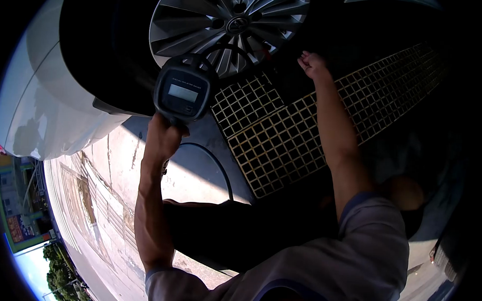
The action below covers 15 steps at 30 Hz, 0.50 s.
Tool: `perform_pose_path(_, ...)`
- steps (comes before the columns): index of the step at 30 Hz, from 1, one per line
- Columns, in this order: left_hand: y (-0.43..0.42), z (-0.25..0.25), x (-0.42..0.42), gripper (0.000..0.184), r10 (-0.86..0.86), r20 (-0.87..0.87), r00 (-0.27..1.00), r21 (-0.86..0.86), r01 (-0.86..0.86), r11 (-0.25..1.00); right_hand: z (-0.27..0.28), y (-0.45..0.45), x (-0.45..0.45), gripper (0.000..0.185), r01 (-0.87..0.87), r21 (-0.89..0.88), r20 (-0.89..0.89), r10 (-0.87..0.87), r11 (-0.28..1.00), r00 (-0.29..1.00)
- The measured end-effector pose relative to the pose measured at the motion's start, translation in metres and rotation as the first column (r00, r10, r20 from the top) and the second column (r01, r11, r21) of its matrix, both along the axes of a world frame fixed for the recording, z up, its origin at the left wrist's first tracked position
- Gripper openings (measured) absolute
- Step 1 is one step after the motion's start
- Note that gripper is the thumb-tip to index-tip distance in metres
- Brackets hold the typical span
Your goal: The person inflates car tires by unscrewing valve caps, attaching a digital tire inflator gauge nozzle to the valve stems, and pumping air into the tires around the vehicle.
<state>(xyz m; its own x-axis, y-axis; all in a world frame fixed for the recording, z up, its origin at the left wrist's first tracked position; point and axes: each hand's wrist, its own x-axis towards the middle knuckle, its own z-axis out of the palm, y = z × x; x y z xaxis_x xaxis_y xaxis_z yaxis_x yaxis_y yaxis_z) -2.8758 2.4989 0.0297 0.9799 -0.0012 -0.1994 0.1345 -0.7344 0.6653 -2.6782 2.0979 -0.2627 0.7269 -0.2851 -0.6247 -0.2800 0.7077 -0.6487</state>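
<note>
Tho R hand [314,65] half-curled, L [166,134] w/ gauge [183,90]

Digital inflator gauge [183,89], upper left of centre in the frame: dark, rounded-square housing; pale rectangular display; gripped at its lower end by the left hand [165,137].

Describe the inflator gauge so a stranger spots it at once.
Find the silver, many-spoked car wheel at the top. By its lower left edge, gripped from below by the left hand, is the inflator gauge, dark and rounded-square. Its pale rectangular screen sets it apart from the curved hose and grating.
</note>
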Motion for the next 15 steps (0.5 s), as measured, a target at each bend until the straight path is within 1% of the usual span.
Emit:
perform_pose_path(1, -0.006, 0.001, 0.0, 0.033, -0.014, -0.002, 1.0, 0.019, 0.014, 1.0, -0.001, 0.006, 0.007, 0.041, -0.022, 0.013, 0.068, 0.021, 1.0, 0.997)
perform_pose_path(2, -0.011, 0.004, 0.001, 0.035, -0.024, -0.065, 0.998, 0.05, 0.027, 0.998, 0.007, 0.013, 0.008, 0.04, 0.019, 0.093, 0.123, -0.031, 0.995, 0.992)
perform_pose_path(4, -0.019, -0.006, -0.001, 0.036, 0.0, -0.018, 1.0, 0.081, 0.001, 0.997, 0.026, 0.024, 0.008, 0.038, 0.09, 0.259, 0.221, -0.15, 0.962, 0.964)
perform_pose_path(5, -0.022, -0.01, 0.0, 0.036, 0.012, 0.009, 1.0, 0.096, -0.013, 0.995, 0.039, 0.029, 0.007, 0.036, 0.149, 0.288, 0.2, -0.212, 0.946, 0.957)
perform_pose_path(6, -0.026, -0.011, 0.003, 0.039, -0.002, -0.082, 0.997, 0.144, 0.014, 0.989, 0.051, 0.033, 0.005, 0.034, 0.206, 0.315, 0.176, -0.271, 0.926, 0.946)
perform_pose_path(7, -0.03, -0.013, 0.003, 0.04, -0.012, -0.065, 0.998, 0.158, 0.022, 0.987, 0.052, 0.035, 0.006, 0.031, 0.261, 0.342, 0.148, -0.326, 0.903, 0.934)
perform_pose_path(8, -0.036, -0.016, 0.003, 0.041, -0.022, -0.048, 0.999, 0.172, 0.03, 0.985, 0.052, 0.036, 0.008, 0.022, 0.275, 0.342, 0.131, -0.336, 0.898, 0.933)
perform_pose_path(10, -0.047, -0.022, 0.002, 0.044, -0.042, -0.042, 0.998, 0.184, 0.049, 0.982, 0.047, 0.038, 0.01, 0.026, 0.168, 0.325, 0.193, -0.239, 0.931, 0.952)
perform_pose_path(11, -0.051, -0.026, 0.003, 0.044, -0.064, -0.026, 0.998, 0.163, 0.067, 0.984, 0.044, 0.038, 0.01, 0.03, 0.115, 0.314, 0.222, -0.19, 0.943, 0.956)
perform_pose_path(12, -0.053, -0.032, 0.004, 0.044, -0.084, -0.013, 0.996, 0.144, 0.085, 0.986, 0.042, 0.042, 0.015, 0.041, 0.104, 0.295, 0.18, -0.162, 0.95, 0.97)
perform_pose_path(15, -0.055, -0.038, 0.005, 0.043, -0.112, -0.02, 0.994, 0.123, 0.114, 0.986, 0.037, 0.051, 0.014, 0.046, -0.004, 0.266, 0.198, -0.051, 0.964, 0.979)
